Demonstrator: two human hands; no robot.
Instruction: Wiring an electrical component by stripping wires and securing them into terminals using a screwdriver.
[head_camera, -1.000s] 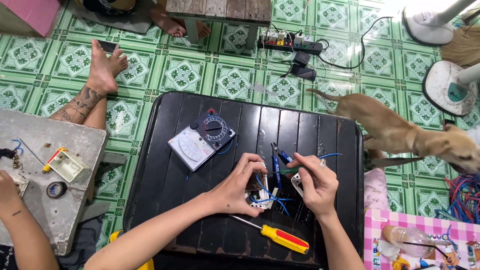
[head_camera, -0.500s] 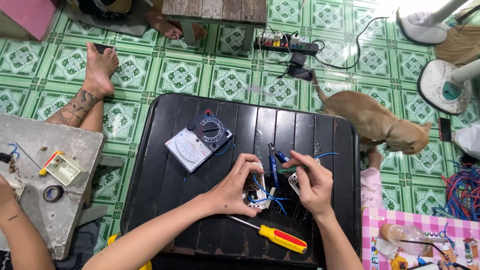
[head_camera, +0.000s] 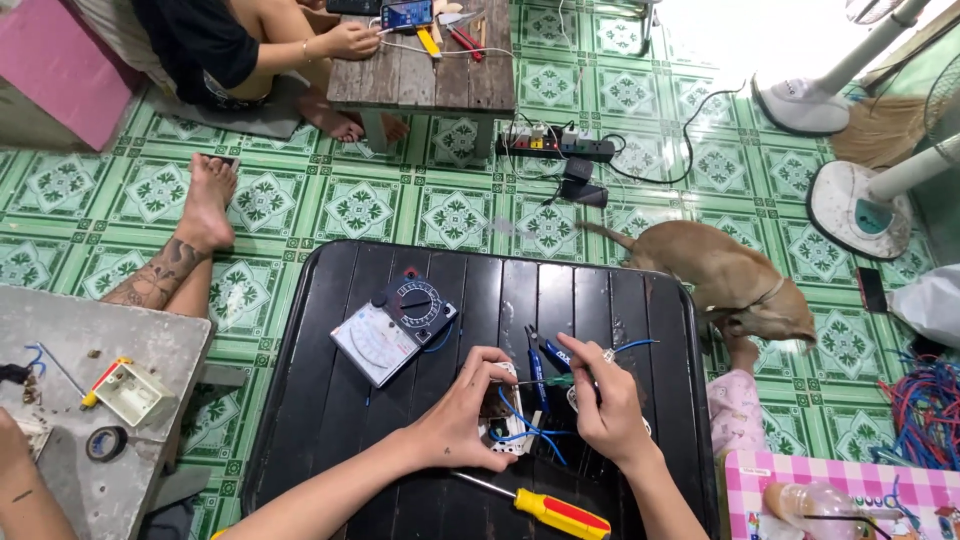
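Note:
On the black slatted table (head_camera: 330, 440), my left hand (head_camera: 462, 412) pinches a small white electrical fitting (head_camera: 505, 438) with blue wires looping out of it. My right hand (head_camera: 608, 405) is closed around a thin green-handled tool (head_camera: 558, 381) whose tip points left at the fitting. Blue-handled pliers (head_camera: 540, 358) lie just beyond the two hands. An analogue multimeter (head_camera: 395, 325) rests further left on the table. A yellow and red screwdriver (head_camera: 555, 512) lies by the near edge, under my wrists.
A tan animal (head_camera: 725, 272) stands at the table's far right corner. Beyond are a power strip (head_camera: 555, 146), two fan bases (head_camera: 860, 205) and a wooden bench (head_camera: 430, 70) where another person sits. Someone's bare leg (head_camera: 190, 245) and a grey slab (head_camera: 90, 340) with a socket box (head_camera: 130, 395) are on the left.
The tan animal has walked left from the right edge toward the table's far corner. The view has tilted up, showing the bench and seated person. Both hands stay on the fitting.

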